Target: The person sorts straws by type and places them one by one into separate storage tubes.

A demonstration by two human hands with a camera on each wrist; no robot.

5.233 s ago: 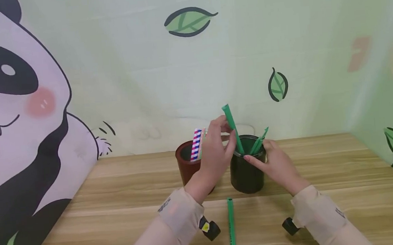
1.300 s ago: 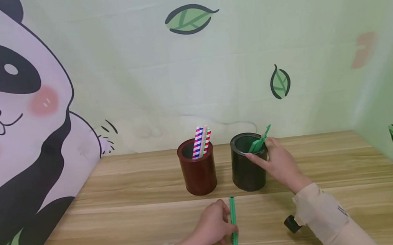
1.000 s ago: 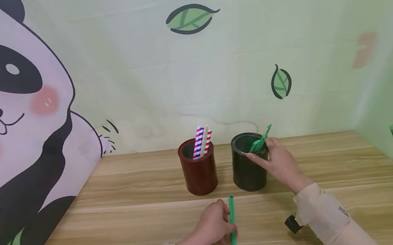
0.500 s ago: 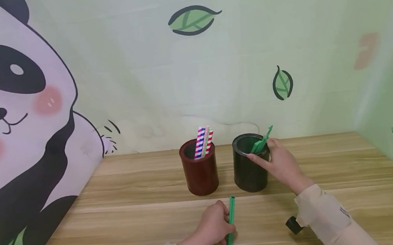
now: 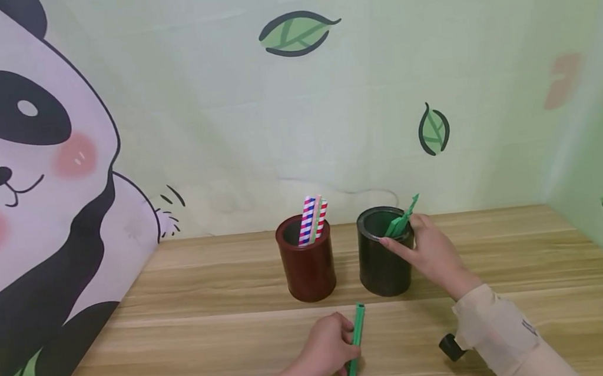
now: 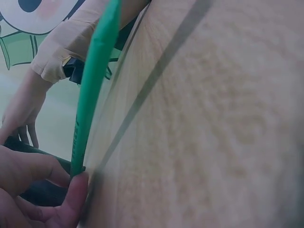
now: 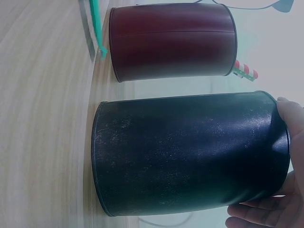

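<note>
My left hand (image 5: 324, 346) pinches a long, slim green stick (image 5: 356, 331) between thumb and fingers, low over the table. It looks wrapped, with small dark print. In the left wrist view the stick (image 6: 95, 80) tapers at its near end, which stands away from its shadow on the wood. My right hand (image 5: 436, 254) grips the rim of an upright black pen holder (image 5: 385, 270), thumb at the front and fingers round the right side. Crumpled-looking green pieces (image 5: 399, 225) lean against the holder's right inner wall, one tip rising above the rim; their lower ends are hidden.
Left of the black holder stands a dark red pen holder (image 5: 309, 273) with several striped sticks (image 5: 311, 219) in it. Both stand on a wood-grain table (image 5: 208, 290). A printed backdrop (image 5: 209, 101) with a panda and leaves rises behind.
My left hand left the black holder, where it held a green stick, and came down to the one on the table. Over the last second that stick tilted rightward at its far end. My right hand stayed.
</note>
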